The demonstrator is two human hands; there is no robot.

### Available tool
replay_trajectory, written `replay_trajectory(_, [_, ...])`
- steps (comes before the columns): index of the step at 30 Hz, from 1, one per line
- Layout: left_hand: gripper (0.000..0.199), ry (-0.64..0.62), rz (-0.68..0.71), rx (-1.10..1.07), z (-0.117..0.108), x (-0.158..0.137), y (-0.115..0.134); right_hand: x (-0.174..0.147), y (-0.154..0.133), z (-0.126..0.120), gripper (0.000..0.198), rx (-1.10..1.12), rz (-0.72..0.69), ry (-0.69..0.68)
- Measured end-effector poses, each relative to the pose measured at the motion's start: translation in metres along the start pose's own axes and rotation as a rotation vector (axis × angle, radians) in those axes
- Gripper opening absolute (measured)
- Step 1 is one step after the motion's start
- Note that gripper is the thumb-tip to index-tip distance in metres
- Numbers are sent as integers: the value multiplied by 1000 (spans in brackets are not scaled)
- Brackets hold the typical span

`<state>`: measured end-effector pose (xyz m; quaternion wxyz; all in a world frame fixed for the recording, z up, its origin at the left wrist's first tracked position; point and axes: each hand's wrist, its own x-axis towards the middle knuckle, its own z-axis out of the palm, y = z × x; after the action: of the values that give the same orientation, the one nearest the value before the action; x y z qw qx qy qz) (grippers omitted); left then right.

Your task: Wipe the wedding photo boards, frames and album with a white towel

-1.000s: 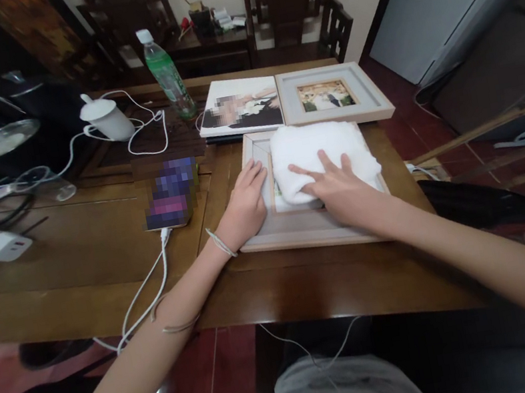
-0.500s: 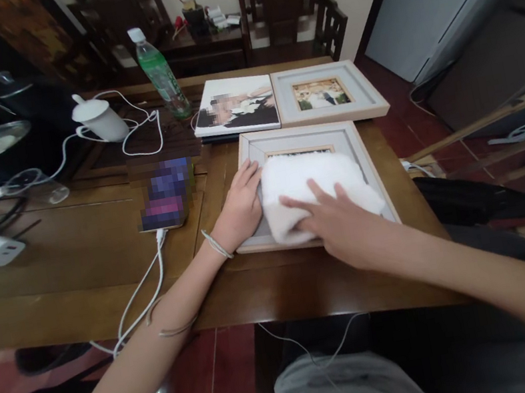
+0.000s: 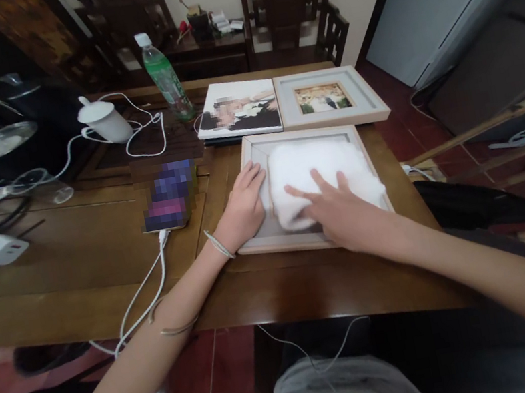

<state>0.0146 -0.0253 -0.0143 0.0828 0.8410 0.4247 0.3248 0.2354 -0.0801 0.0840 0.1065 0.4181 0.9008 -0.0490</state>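
Note:
A folded white cloth (image 3: 308, 165) lies over the middle of a picture frame (image 3: 281, 244) near the table's front edge, hiding most of the picture inside. My right hand (image 3: 338, 207) presses on the cloth with spread fingers, its thumb tucked by the fold at the front, gripping it. Along the frame's left side rests my left hand (image 3: 244, 206), flat with fingers stretched out over the rim. Behind this frame are a second framed picture (image 3: 366, 91) and a white-edged photo panel (image 3: 243, 88), side by side.
Left of the frame lies a phone (image 3: 171, 195) with a white charging cable (image 3: 162, 268). Farther back stand a green bottle (image 3: 167, 81) and a lidded white cup (image 3: 106, 122). A clear glass (image 3: 44, 186) lies on its side, and a white power adapter (image 3: 2, 247) is at far left.
My right hand has slid the white cloth slightly right and away from me across the frame, uncovering more of its left front part. My left hand keeps its place on the rim.

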Motion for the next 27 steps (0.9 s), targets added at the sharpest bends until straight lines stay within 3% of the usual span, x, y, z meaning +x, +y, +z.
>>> replay_trajectory(3, [48,-15,-44,3,-1,2,4,-29,-21,-12,56,44,-117,-76])
replay_trajectory(6, [42,-24,-112,-20,-4,7,9,-36,-41,-14,48,54,-192,-67])
replay_trajectory(9, [49,-44,-205,-117,-7,10,11,-28,-61,-5,32,46,-205,9])
replay_trajectory(12, [56,-23,-302,-254,-7,10,11,-15,-74,4,34,46,-198,124])
replay_trajectory(17, [56,61,-322,-380,-3,4,11,7,-61,3,34,22,-156,127])
replay_trajectory(22, [59,55,-319,-423,-5,5,18,31,-41,1,37,-55,-45,158])
replay_trajectory(27, [67,25,-353,-420,-12,7,28,12,-50,-2,34,5,-127,95])
